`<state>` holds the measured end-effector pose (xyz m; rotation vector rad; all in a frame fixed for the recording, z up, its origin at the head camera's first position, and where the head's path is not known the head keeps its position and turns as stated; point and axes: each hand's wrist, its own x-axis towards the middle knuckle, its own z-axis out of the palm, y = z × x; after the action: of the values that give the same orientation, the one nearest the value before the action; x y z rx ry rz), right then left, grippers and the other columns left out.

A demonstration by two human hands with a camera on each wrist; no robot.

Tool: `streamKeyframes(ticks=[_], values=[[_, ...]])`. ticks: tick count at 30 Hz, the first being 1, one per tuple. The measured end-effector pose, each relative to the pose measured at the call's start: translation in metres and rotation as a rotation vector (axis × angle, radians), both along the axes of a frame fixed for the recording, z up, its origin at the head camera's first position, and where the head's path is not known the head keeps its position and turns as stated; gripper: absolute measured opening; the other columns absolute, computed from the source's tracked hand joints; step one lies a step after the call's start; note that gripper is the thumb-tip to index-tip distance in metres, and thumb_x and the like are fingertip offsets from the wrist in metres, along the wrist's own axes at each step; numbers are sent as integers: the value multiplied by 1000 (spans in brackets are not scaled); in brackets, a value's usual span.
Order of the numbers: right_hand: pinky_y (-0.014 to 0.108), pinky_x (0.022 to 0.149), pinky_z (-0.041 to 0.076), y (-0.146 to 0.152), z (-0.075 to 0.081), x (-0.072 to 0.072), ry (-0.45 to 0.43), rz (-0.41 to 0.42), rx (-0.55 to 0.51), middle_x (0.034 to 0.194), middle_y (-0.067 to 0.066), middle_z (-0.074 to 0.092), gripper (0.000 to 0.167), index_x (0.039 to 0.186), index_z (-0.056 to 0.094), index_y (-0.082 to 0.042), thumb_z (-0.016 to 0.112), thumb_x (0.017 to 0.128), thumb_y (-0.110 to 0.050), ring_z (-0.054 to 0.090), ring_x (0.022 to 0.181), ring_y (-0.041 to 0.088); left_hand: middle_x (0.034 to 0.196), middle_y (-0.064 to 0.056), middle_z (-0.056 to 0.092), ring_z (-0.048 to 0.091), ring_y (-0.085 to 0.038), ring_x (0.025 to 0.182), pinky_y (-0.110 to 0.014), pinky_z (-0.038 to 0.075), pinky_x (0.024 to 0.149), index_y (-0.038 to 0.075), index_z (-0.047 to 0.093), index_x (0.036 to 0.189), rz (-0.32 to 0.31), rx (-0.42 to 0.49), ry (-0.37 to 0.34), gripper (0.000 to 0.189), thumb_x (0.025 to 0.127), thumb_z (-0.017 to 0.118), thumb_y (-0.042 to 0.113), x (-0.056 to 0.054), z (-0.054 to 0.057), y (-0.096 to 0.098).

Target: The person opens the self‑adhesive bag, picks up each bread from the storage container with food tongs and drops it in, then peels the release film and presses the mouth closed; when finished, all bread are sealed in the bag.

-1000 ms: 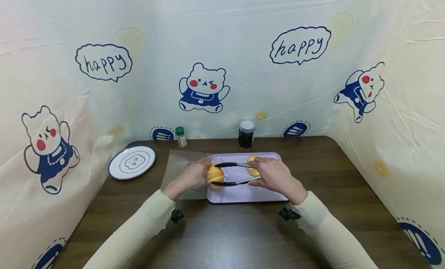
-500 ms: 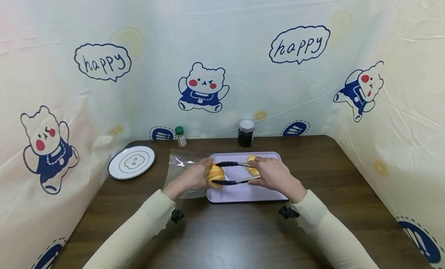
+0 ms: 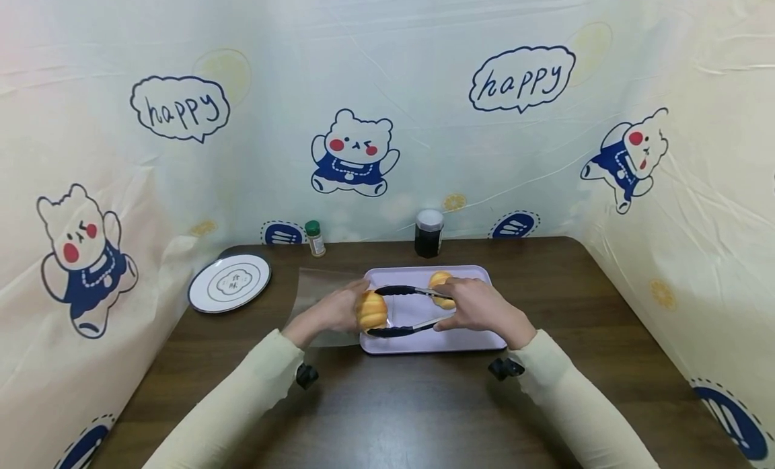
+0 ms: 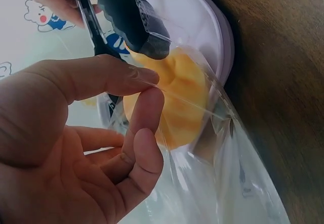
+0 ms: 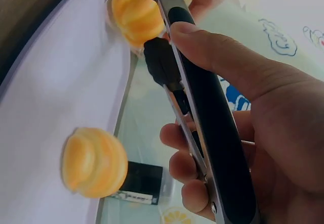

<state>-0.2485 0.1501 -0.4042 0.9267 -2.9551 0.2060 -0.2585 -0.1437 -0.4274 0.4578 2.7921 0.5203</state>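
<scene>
My left hand [image 3: 336, 309] pinches the edge of a clear plastic bag [image 4: 228, 163] between thumb and forefinger, at the tray's left end. A golden bread roll [image 3: 372, 311] sits at the bag's mouth, with film overlapping it in the left wrist view. My right hand [image 3: 484, 309] grips black-and-silver tongs [image 5: 212, 113], thumb on one arm and fingers curled round the other. The tongs' black tips stand spread on either side of that roll, pointing left. A second bread roll [image 5: 96, 163] rests on the lilac tray [image 3: 424, 342], partly behind my right hand in the head view.
A white plate [image 3: 230, 284] with a dark rim stands at the back left of the brown table [image 3: 387, 408]. Behind the tray are a green-capped shaker [image 3: 315, 239] and a dark jar [image 3: 428, 233] with a pale lid. A printed curtain [image 3: 424, 153] surrounds the table.
The tongs' arms have spread wider, the lower one moving toward the person. The roll at the bag has shifted slightly left and nearer. My left hand keeps its place at the bag.
</scene>
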Motion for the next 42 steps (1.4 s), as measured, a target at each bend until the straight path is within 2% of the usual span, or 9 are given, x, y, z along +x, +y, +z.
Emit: streamKeyframes(ticks=[6,11,17,20,23,26,28,35,42], values=[[39,81,57,2,-6,-6,15,2,-2,116,5,72,69,126,69,-17,85,71,-54,65,89,17,164,-13,30,51,-31,132,-46,45,110,7,30,157,-13,7,5,102,70,84,9,0,0,0],[35,74,57,2,-8,-6,60,8,13,111,2,73,62,124,70,-20,84,73,-53,63,80,14,164,-11,30,54,-29,126,-45,48,106,8,28,157,-15,-17,19,103,71,84,13,0,0,-1],[32,66,55,2,-3,-2,158,58,11,106,-2,72,60,121,71,-20,84,73,-53,58,71,9,166,-14,25,53,-31,131,-46,47,106,6,25,158,-11,-37,57,108,70,87,16,-1,1,-3],[32,64,54,1,-3,-1,176,65,2,103,-2,72,58,119,71,-19,83,74,-53,57,69,9,167,-10,22,55,-30,127,-45,49,104,10,23,159,12,-35,47,109,71,86,17,0,0,-3],[34,66,55,1,-4,-1,157,34,-11,104,-1,72,58,119,72,-18,82,75,-54,59,72,11,166,-9,24,61,-27,111,-42,53,93,12,23,160,17,-37,50,110,70,87,19,1,1,-2],[34,69,56,-1,-5,-1,137,-11,-19,106,-1,73,58,118,73,-19,82,75,-55,62,76,12,161,-10,35,61,-23,94,-39,53,83,10,25,158,-11,-33,71,110,69,88,20,3,2,-2],[33,66,54,-2,-6,-1,121,-36,-26,103,-1,73,57,117,74,-18,82,74,-55,61,75,12,160,-10,37,58,-21,91,-37,53,82,10,26,158,-29,-27,81,110,69,89,20,4,3,-1],[27,55,42,-6,-4,2,110,-58,3,94,-1,71,57,116,74,-20,82,73,-57,51,65,11,163,-12,32,59,-30,119,-48,48,104,5,30,156,-42,-16,105,106,69,88,21,3,4,1],[25,51,42,-8,-1,4,155,-36,57,97,-2,71,59,119,73,-23,82,73,-58,50,62,10,164,-14,29,50,-37,136,-49,44,111,5,28,157,-10,7,131,106,72,88,26,2,2,4]])
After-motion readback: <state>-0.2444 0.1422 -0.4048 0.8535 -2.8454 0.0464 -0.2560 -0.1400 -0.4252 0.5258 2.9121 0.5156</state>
